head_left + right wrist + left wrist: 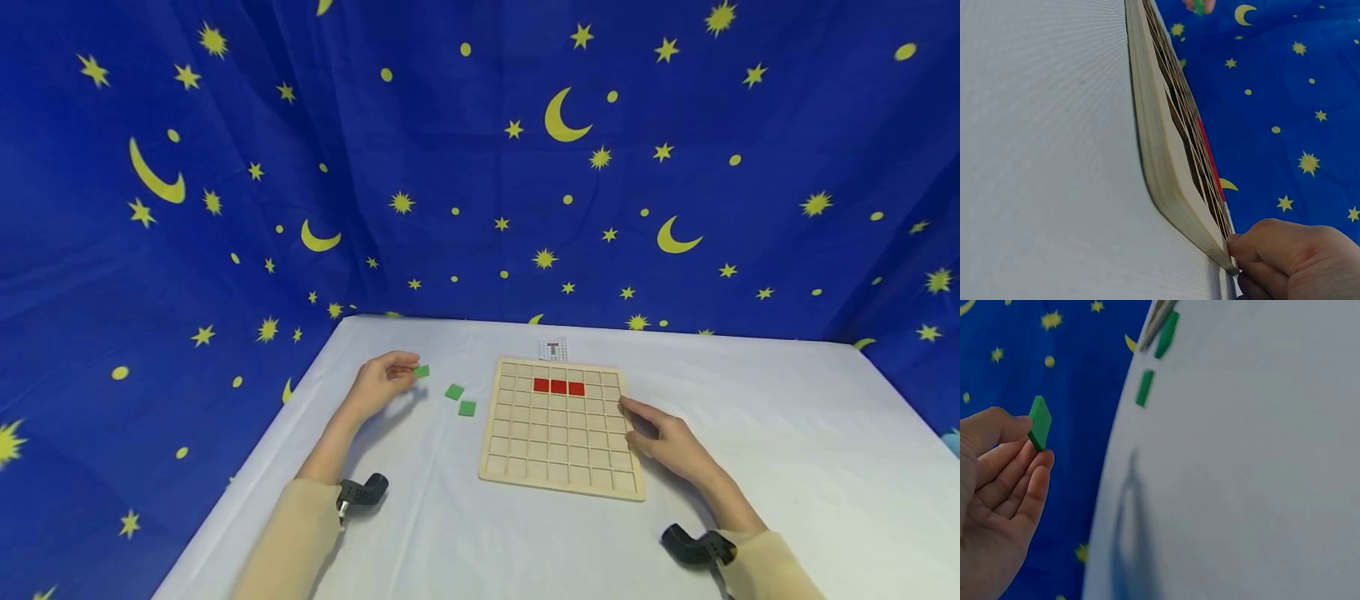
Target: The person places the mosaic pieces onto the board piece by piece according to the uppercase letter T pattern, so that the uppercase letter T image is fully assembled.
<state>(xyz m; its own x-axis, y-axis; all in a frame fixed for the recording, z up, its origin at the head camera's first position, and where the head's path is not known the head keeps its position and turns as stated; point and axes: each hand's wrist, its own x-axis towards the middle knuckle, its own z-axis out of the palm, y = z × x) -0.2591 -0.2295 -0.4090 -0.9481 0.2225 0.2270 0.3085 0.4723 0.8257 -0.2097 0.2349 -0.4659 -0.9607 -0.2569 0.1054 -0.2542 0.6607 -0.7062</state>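
A square green tile [1042, 425] is pinched by the left hand [377, 387], probably for aligned fitting into a beige wooden board [558, 432] touched by the relaxed right hand [672, 444]

No text, label, brand, number or sign can be read here.

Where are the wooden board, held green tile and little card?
Wooden board [558, 432]: head view, a bare square.
Held green tile [1042, 424]: left wrist view, broad face.
Little card [553, 350]: head view, printed middle.
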